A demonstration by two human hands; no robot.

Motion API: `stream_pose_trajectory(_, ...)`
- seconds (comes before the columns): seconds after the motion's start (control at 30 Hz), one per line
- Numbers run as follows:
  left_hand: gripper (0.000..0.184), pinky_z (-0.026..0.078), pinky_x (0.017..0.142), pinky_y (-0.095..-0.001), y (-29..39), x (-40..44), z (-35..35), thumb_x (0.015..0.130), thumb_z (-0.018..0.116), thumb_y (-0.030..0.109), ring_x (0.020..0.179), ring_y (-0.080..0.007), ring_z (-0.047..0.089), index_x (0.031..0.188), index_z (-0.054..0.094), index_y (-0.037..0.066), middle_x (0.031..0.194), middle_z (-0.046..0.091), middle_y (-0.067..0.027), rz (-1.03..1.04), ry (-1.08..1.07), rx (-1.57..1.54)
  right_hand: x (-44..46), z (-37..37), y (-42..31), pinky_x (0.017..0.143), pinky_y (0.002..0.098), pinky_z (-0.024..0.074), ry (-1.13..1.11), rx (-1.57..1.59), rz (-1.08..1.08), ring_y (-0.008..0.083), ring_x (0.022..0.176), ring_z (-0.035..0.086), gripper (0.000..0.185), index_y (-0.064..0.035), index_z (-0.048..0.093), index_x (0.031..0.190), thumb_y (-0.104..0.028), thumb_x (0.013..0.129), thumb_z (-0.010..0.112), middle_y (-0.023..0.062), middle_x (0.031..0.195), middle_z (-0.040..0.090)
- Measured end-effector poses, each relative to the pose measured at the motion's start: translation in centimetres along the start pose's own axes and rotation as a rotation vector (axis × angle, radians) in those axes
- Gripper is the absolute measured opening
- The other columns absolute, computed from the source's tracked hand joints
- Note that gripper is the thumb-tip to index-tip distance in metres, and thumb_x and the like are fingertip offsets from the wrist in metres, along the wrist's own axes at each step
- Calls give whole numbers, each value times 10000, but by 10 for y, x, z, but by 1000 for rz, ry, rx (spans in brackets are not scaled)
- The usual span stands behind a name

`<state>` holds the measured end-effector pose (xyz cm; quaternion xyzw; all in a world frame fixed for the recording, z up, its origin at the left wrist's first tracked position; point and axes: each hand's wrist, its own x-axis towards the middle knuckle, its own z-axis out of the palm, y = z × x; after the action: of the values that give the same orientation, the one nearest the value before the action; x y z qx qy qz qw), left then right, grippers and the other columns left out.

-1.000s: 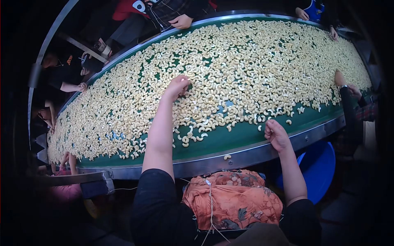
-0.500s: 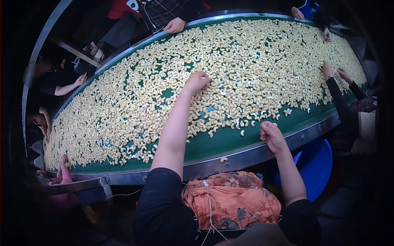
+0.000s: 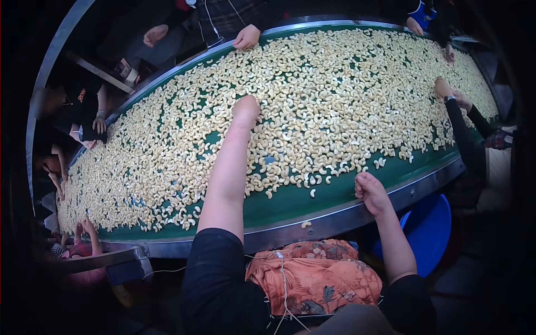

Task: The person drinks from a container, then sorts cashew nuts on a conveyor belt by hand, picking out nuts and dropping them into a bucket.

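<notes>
Pale cashew nuts (image 3: 312, 111) lie thickly spread over a green conveyor belt (image 3: 290, 206). My left hand (image 3: 246, 108) reaches far out over the middle of the layer, touching or just above the nuts. Its back faces me and its fingers are hidden. Near the belt's close edge, my right hand (image 3: 370, 191) is curled closed above the metal rim; whatever it may hold is hidden in the fingers. A few loose cashews lie on the bare green strip left of it. One single cashew (image 3: 306, 224) rests on the metal rim.
A metal rail (image 3: 340, 218) borders the belt. Below my right arm stands a blue tub (image 3: 427, 234). Co-workers' hands reach in along the far side, such as a hand (image 3: 247, 37) at the rim, and a watch-wearing hand (image 3: 444, 89) works at the right.
My left hand has shifted left across the nuts. The cashews have drifted left with the belt. My right hand is nearly still. A co-worker's hand at the far side has lifted off to the left.
</notes>
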<state>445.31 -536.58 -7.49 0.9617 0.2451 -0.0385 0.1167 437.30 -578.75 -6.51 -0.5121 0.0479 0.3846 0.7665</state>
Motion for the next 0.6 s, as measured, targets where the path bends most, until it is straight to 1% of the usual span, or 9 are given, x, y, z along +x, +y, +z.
stream_pose_trajectory(0.1,259,466,706,-398,-11,-20,6,798,567,240,798,-315,601,921,569,12,816,629,-161,23,101,-51,3,-8,-4,528,192,331,-1,-9,13,54,582,433,97,-74,532,863,-169,868,550,-24,669,486)
stream_pose_trajectory(0.2,238,466,720,-421,-15,-36,12,803,564,259,805,-324,602,859,572,28,827,623,-170,78,119,-58,5,-16,-11,525,189,328,-3,-27,35,53,581,431,101,-74,534,861,-173,868,552,-23,670,491)
stream_pose_trajectory(0.23,236,462,706,-424,-16,-37,12,797,578,253,780,-328,598,840,568,20,798,614,-179,71,109,-112,6,-19,-13,522,188,326,-3,-26,43,52,578,429,101,-76,535,860,-175,867,553,-23,667,492)
stream_pose_trajectory(0.33,221,462,703,-423,-13,-47,-3,788,590,225,770,-342,592,832,563,9,799,614,-182,-56,-63,-382,12,-24,-22,511,186,319,-4,-53,47,47,568,421,104,-82,539,858,-184,864,560,-25,659,491)
stream_pose_trajectory(0.4,215,461,688,-410,-7,-53,-1,789,595,211,760,-348,585,817,553,2,789,612,-184,24,16,-246,23,-23,-33,504,184,314,-12,-116,38,44,562,413,108,-87,542,854,-192,861,567,-30,654,489)
stream_pose_trajectory(0.5,207,460,675,-398,-9,-55,11,799,579,202,747,-348,581,811,540,-2,773,611,-181,123,94,-113,64,-2,-57,487,178,291,-36,-358,-41,36,537,368,116,-79,551,825,-190,856,566,-48,646,466)
stream_pose_trajectory(0.53,203,461,675,-395,-9,-56,11,800,574,194,739,-346,579,822,538,-4,769,609,-183,97,73,-154,84,10,-66,484,175,282,-46,-435,-91,31,535,357,115,-78,561,823,-190,845,573,-49,644,460)
stream_pose_trajectory(0.57,199,462,676,-391,-9,-56,10,800,570,187,731,-344,578,833,537,-6,765,606,-185,71,53,-195,102,26,-74,496,186,309,-30,-580,-156,36,551,386,132,-67,579,836,-200,836,584,-48,654,477)
stream_pose_trajectory(0.6,195,463,676,-387,-10,-56,10,801,566,180,723,-343,577,843,536,-8,761,604,-187,47,35,-236,133,33,-70,530,209,358,-76,-660,-326,48,588,431,156,-44,596,852,-197,828,586,-38,680,513)
